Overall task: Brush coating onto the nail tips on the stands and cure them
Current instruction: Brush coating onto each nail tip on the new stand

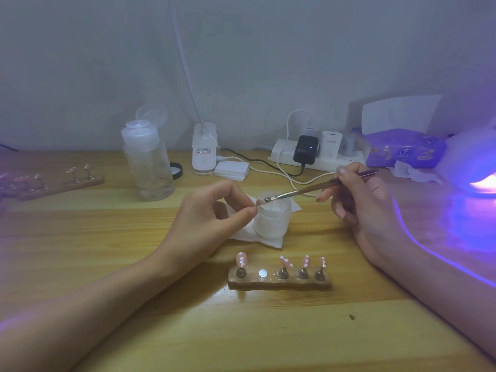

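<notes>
Slantwise, the nail brush (300, 191) has its long axis running from the handle end, up and right beyond the right hand (367, 202), down-left to the bristles. These point at the nail tip (259, 202) pinched between thumb and forefinger of the left hand (212, 213). The right hand's fingers curl round the handle in a pen grip. A frosted jar (272, 221) stands just below both sets of fingertips. Nearer the wrists, a wooden stand (279, 283) carries four pink dotted tips (241, 259), all upright.
</notes>
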The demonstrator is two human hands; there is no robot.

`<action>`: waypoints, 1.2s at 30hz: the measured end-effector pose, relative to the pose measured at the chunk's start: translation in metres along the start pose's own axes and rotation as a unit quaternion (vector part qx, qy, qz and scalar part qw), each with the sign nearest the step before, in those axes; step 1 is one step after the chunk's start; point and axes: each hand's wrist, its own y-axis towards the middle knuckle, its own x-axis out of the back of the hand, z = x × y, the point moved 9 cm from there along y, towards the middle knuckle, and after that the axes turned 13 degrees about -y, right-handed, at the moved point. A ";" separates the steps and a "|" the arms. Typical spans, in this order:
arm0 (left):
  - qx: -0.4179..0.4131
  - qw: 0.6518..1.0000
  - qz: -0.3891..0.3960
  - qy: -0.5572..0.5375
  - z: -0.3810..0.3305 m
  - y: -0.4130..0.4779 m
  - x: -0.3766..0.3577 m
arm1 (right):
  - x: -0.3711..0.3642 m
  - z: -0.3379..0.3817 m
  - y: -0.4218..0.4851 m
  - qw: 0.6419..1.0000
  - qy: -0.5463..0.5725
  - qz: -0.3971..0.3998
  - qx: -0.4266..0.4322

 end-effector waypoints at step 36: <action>-0.019 1.000 0.009 0.005 -0.001 -0.001 -0.001 | 0.013 0.018 0.006 0.999 -0.014 -0.027 0.038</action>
